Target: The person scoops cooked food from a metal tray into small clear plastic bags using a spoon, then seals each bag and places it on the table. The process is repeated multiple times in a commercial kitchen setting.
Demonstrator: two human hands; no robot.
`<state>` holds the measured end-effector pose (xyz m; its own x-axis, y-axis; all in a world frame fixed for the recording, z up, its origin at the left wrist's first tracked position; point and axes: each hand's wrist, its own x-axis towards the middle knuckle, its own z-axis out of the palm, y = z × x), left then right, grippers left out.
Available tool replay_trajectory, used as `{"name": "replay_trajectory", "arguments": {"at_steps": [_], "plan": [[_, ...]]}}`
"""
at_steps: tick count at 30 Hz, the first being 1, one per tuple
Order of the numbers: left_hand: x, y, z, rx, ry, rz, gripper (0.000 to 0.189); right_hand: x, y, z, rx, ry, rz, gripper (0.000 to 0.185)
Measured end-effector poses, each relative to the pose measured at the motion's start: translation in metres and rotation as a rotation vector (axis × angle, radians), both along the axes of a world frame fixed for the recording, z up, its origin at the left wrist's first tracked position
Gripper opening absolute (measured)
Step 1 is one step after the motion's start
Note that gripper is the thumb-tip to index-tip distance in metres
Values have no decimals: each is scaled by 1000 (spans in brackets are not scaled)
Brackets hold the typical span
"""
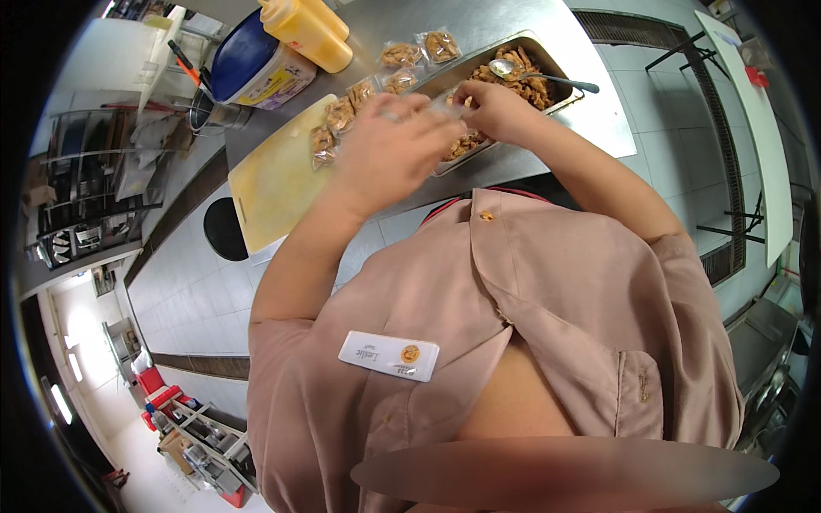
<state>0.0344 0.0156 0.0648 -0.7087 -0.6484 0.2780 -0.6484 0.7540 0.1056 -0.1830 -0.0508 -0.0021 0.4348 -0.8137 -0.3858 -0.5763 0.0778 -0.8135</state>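
My left hand, blurred, is over the near side of a steel tray, its fingers spread towards my right hand. My right fingertips pinch what looks like a clear plastic bag between the hands; whether my left fingers grip it too cannot be told. The rectangular steel tray holds brown cooked food pieces, partly hidden by my hands. A metal spoon rests across the tray, its handle over the right rim. Several filled clear bags, such as one bag and another bag, lie beyond and left of the tray.
A yellowed cutting board lies at the left of the steel table. Behind it stand a blue-lidded plastic tub, yellow squeeze bottles and a metal container with utensils. A black round stool seat is below the board.
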Motion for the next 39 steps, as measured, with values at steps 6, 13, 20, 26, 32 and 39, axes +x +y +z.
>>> {"name": "replay_trajectory", "arguments": {"at_steps": [6,13,20,26,32,39], "plan": [[7,9,-85,1151,1575,246,87,-2,9,-3,513,-535,-141,22],[-1,17,-120,1371,1921,265,72,-7,4,10,175,-242,-50,35],[47,30,-142,1282,2091,477,53,-112,-53,-51,-705,995,-53,22],[30,39,-154,1351,2039,536,63,-96,-48,-53,-586,1085,-53,19],[12,41,-139,1471,2061,563,70,-91,-51,-30,-455,1025,-80,25],[7,40,-152,1472,2094,553,71,-52,-40,-44,-658,875,28,27]]}}
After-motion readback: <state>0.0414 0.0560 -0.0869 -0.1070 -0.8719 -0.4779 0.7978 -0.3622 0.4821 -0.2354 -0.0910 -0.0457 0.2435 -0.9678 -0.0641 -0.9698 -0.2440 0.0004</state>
